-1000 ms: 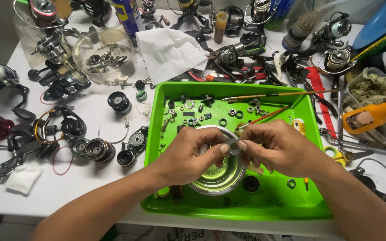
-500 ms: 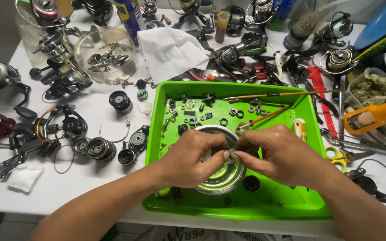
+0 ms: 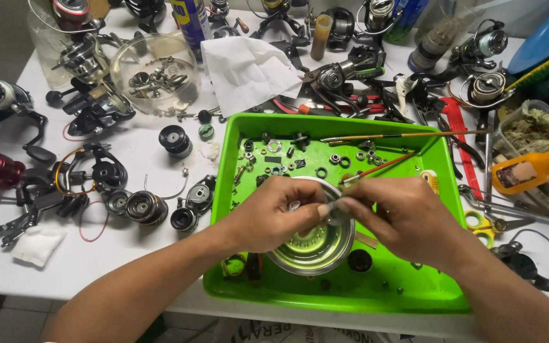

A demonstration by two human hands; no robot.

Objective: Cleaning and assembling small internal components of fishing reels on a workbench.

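White table [image 3: 141, 149] — green tray [image 3: 443, 159], reel parts [image 3: 141, 206], white cloth [image 3: 246, 70], glass bowl [image 3: 154, 73].

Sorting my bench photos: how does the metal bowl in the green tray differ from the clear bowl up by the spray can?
The metal bowl is shiny steel and sits in the green tray under both hands; the clear bowl is see-through and stands on the white table, untouched. The clear bowl holds many metal parts; the metal bowl looks nearly empty. Both are round.

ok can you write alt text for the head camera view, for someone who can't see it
Seen from above, a person's left hand and right hand meet over a small metal bowl in a bright green tray, pinching a tiny part that is too small to identify. Around the tray, a white table is crowded with dismantled fishing reels, tools and a white cloth.
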